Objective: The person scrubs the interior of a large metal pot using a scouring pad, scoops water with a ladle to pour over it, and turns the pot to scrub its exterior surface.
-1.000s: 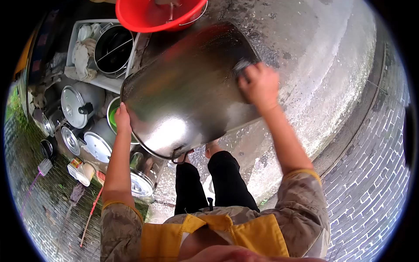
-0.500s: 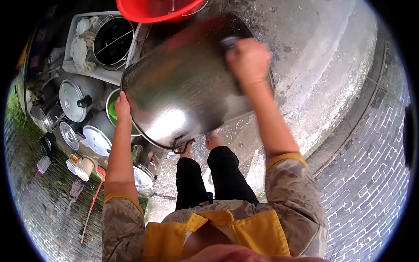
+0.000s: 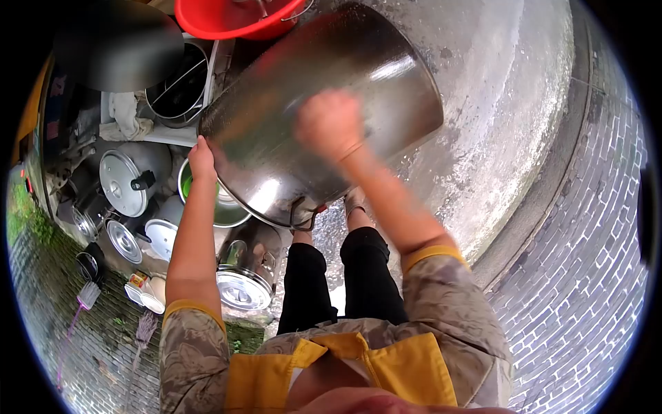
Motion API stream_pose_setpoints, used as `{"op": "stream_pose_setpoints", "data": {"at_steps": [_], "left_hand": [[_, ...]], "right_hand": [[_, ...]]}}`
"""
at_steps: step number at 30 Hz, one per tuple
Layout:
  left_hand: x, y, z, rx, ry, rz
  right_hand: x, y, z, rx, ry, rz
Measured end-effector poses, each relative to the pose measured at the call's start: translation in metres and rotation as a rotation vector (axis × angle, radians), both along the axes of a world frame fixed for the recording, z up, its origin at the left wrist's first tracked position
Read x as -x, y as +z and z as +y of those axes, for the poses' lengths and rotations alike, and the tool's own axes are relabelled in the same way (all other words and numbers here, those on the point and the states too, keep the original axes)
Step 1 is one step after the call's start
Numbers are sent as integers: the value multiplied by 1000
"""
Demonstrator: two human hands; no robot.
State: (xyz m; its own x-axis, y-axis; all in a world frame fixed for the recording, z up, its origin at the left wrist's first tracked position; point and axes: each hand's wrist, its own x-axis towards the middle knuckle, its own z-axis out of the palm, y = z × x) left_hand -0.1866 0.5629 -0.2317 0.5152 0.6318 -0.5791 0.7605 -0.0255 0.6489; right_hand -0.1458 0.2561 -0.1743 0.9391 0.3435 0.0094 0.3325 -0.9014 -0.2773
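A large stainless steel pot (image 3: 389, 100) lies tilted on its side in front of me, with a wire handle (image 3: 302, 215) near its rim. My left hand (image 3: 202, 161) is closed on the pot's rim at the left, thumb on the outside. Against the middle of the pot's curved wall is my right hand (image 3: 331, 124), closed in a fist and smeared by motion. A grey pad-like scrubber showed at its fingertips a moment earlier; the fist hides it now. Below the rim, my feet and black trousers (image 3: 303, 283) show.
A red basin (image 3: 207, 24) stands beyond the pot. Left of it, a white tub (image 3: 162, 134) holds a dark pot (image 3: 181, 83) and cloths. Several lidded pots (image 3: 124, 183) and a green-lined bowl (image 3: 231, 210) crowd the left. Brick paving (image 3: 558, 310) lies right. A dark blur covers the upper left.
My right hand has swept from the pot's far right end down and left to its middle. The pot has turned slightly and shifted right, my left hand staying on its rim.
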Motion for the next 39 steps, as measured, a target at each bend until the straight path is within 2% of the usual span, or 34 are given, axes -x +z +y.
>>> {"op": "stream_pose_setpoints", "data": {"at_steps": [1, 2, 3, 4, 5, 6, 7, 8, 9, 10, 11, 13, 14, 16, 18, 19, 21, 22, 23, 24, 25, 26, 27, 28, 29, 30, 32, 34, 35, 37, 39], "left_hand": [[-2, -3, 2, 4, -3, 2], [0, -6, 6, 25, -21, -8], [1, -10, 9, 45, -36, -24], [3, -17, 12, 151, 44, -70], [11, -14, 13, 149, 47, -70], [22, -4, 7, 386, 97, -163], [33, 5, -2, 626, 144, -262], [57, 29, -31, 454, 4, -171], [87, 60, -66, 789, 109, -151], [138, 33, -76, 808, 263, -68], [186, 10, -99, 864, 213, -95], [222, -1, -137, 713, 226, -2], [240, -6, -157, 640, 234, 48], [227, 23, -158, 647, 284, 97], [213, 40, -153, 743, 303, -46], [220, 37, -142, 729, 328, -44], [224, 29, -115, 605, 298, 194], [223, 33, -104, 618, 255, 74], [211, 50, -99, 607, 277, 71], [191, 64, -94, 578, 271, 157], [174, 71, -89, 553, 263, 244], [165, 71, -82, 552, 282, 241], [154, 67, -76, 595, 295, 86], [139, 62, -70, 636, 301, -76], [123, 63, -69, 641, 310, -82], [106, 67, -68, 506, 255, 10], [81, 74, -70, 377, 197, 99], [65, 76, -72, 244, 36, -44], [59, 67, -68, 245, 37, -40], [53, 51, -61, 252, 20, -89], [42, 49, -63, 205, 35, -119]], "right_hand": [[-30, 4, -43, 14, -160, -172], [-58, 10, -78, 52, -409, -204], [-84, -3, -109, 174, -513, -289], [-102, 3, -125, 209, -466, -317], [-113, 4, -129, 205, -438, -294], [-119, 18, -123, 216, -458, -87], [-120, 19, -119, 212, -456, -92], [-124, 19, -117, 157, -484, -67], [-127, 17, -114, 100, -512, -37], [-128, 18, -113, 89, -505, -37], [-136, 15, -119, 83, -494, -30], [-153, 6, -128, 122, -461, 240], [-150, 15, -123, 182, -508, 252], [-157, -20, -145, 165, -421, 181], [-162, -39, -170, 141, -344, 101], [-158, -48, -173, 125, -350, 113], [-153, -54, -161, 87, -339, 132], [-148, -52, -156, 177, -343, 207], [-140, -46, -148, 275, -342, 280], [-130, -36, -135, 267, -321, 274], [-116, -22, -116, 385, -295, 301], [-106, -15, -95, 509, -268, 334], [-102, -26, -75, 535, -199, 386], [-94, -16, -38, 464, -175, 515], [-92, -39, -8, 402, -107, 541], [-83, -23, 35, 328, -69, 603], [-85, -45, 107, 260, 90, 705], [-75, -38, 162, 120, 185, 652], [-62, -16, 179, 168, 173, 573], [-26, -5, 165, 130, 223, 295], [6, -1, 127, -114, 325, 128]]}}
